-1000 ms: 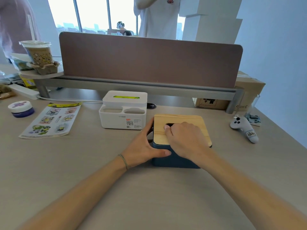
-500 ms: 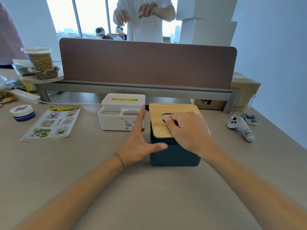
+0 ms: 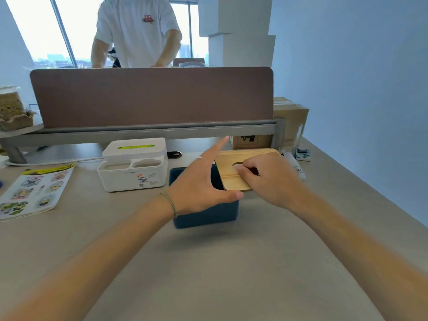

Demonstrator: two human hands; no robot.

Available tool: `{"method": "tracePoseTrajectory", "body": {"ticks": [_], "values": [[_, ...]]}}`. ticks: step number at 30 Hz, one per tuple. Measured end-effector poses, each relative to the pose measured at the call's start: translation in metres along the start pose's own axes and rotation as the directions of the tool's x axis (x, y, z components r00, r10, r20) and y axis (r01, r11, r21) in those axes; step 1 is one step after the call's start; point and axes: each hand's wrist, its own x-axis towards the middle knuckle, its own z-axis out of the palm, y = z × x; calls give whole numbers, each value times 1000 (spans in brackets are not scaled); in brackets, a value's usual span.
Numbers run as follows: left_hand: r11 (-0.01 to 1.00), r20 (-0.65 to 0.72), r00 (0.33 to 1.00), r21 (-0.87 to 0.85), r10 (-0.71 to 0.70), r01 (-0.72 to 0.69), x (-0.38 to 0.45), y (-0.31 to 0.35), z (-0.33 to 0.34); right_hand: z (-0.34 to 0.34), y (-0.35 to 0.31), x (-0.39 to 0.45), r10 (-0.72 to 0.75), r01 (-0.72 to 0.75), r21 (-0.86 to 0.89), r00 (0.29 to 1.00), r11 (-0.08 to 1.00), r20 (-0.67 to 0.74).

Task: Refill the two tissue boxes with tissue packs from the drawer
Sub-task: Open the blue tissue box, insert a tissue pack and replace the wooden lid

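On the grey worktop (image 3: 231, 262), near its middle, stands the dark blue tissue box (image 3: 206, 215), uncovered on its left side. Its wooden lid (image 3: 234, 174) is off the box, held up and to the right of the opening, tilted, with the oval slot facing the camera. The right hand (image 3: 268, 179) pinches this lid, its fingertips (image 3: 240, 169) curled into the slot and the thumb hidden under the board. The left hand (image 3: 203, 181) is spread wide open and grips nothing; its palm hovers over the front left part of the blue box, the thumb stretched toward the lid's lower corner and the index finger pointing up and away. Whether the thumb touches the lid cannot be told. A thin band circles the left wrist. Just left of the blue box sits the white tissue box (image 3: 133, 165), lid on, with a green strip showing in its top slot and two empty compartments in front. Farther left lies a sticker sheet (image 3: 34, 188). Behind both boxes rises a brown divider panel (image 3: 150, 96), and a person in a white shirt (image 3: 136, 31) stands beyond it.
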Motion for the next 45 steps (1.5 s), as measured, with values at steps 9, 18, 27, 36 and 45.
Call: {"method": "tracePoseTrajectory", "body": {"ticks": [9,18,27,36,45], "values": [[990,112,990,99,87,-98,36,53,69,-38,66,-60,155,-157,22,985,987,70],[998,125,991,33,53,-57,46,59,135,-30,115,-102,284,-293,39,947,955,151],[993,286,958,114,-23,-10,49,40,169,-5,144,-119,272,-281,17,939,959,210],[994,353,934,111,-52,13,45,27,179,5,157,-127,298,-301,-40,902,953,312],[990,374,926,141,-43,-11,39,32,179,2,148,-127,319,-320,-48,901,946,294]]}}
